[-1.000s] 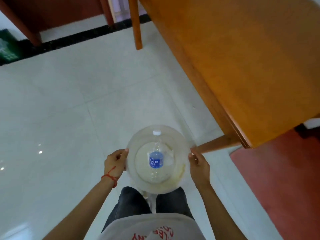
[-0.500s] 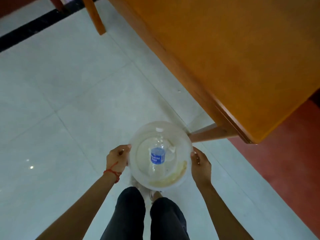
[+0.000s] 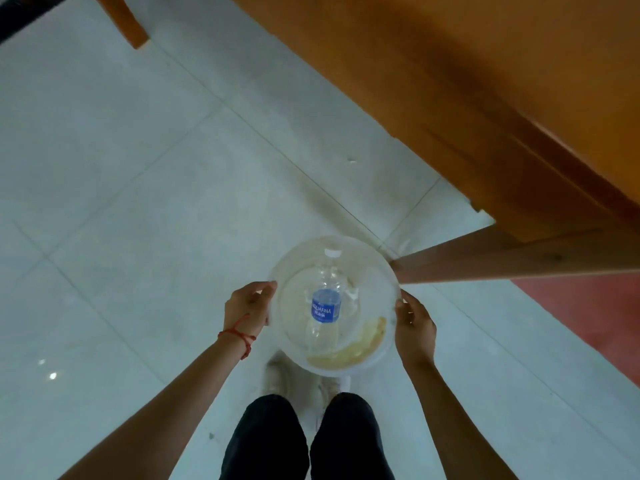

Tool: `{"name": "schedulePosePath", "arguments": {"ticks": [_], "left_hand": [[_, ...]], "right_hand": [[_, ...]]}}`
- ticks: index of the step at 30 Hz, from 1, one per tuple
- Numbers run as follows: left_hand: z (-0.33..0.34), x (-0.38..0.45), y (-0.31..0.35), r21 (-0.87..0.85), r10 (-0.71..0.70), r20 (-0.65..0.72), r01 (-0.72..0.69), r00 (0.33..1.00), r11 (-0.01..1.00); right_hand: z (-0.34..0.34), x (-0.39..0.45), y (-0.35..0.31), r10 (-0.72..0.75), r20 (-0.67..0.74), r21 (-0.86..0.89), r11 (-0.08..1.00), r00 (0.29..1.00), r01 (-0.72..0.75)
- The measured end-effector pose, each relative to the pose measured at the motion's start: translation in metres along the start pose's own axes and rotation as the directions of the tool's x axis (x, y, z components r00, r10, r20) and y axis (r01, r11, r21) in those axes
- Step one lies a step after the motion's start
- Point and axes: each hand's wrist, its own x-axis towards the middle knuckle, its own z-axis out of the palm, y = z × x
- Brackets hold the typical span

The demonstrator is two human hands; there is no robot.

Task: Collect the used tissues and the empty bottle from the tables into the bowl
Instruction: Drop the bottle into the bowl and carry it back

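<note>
Bowl: I see the clear bowl (image 3: 388, 271) carried at waist height over the pale floor (image 3: 138, 202), gripped at 2 opposite points of its rim.
Left hand: my view shows the left hand (image 3: 247, 308), red string (image 3: 237, 336) at its wrist, closed on the bowl's left rim.
Right hand: the right hand (image 3: 414, 323) is closed on the right rim.
Bottle: the empty bottle (image 3: 325, 303) lies inside the bowl, white cap pointing away from the person, blue label up; it sits as it did 0.5 s ago.
Tissues: I cannot make any out in the bowl.
Table: the wooden table (image 3: 485, 81) fills the upper right, its leg (image 3: 502, 261) just beside the bowl's rim, nearer than 1 s ago.
Change: the shirt hem seen 1 s ago is gone; the dark trousers (image 3: 304, 441) and pale shoes (image 3: 277, 379) show below the bowl.
</note>
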Motion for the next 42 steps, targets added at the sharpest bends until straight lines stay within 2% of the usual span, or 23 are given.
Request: {"name": "schedulePosePath", "arguments": {"ticks": [11, 22, 28, 31, 34, 39, 42], "left_hand": [[0.089, 0.133, -0.067, -0.032, -0.045, 0.107, 0.049, 0.993, 0.998], [0.131, 0.197, -0.106, 0.029, -0.049, 0.227, 0.043, 0.973, 0.999], [0.139, 0.201, -0.110, -0.019, -0.043, 0.248, 0.049, 0.968, 0.999], [0.135, 0.190, -0.108, 0.022, -0.045, 0.204, 0.042, 0.978, 0.999], [0.125, 0.171, -0.103, 0.124, 0.004, 0.159, -0.024, 0.987, 0.992], [0.098, 0.121, -0.087, 0.182, 0.071, 0.178, -0.104, 0.981, 0.978], [0.080, 0.088, -0.073, 0.244, 0.146, 0.193, -0.192, 0.970, 0.951]], "right_hand": [[0.071, 0.108, 0.087, 0.050, -0.068, -0.050, 0.997, 0.996, -0.054], [0.113, 0.157, 0.140, 0.096, -0.114, -0.024, 0.995, 0.989, -0.100], [0.113, 0.168, 0.143, 0.094, -0.134, 0.004, 0.996, 0.986, -0.094], [0.109, 0.160, 0.138, 0.106, -0.117, -0.019, 0.994, 0.987, -0.109], [0.105, 0.144, 0.128, 0.083, -0.112, -0.046, 0.995, 0.990, -0.088], [0.089, 0.100, 0.094, 0.077, -0.081, -0.039, 0.996, 0.994, -0.080], [0.073, 0.069, 0.068, 0.013, -0.042, -0.049, 0.999, 0.999, -0.016]]}}
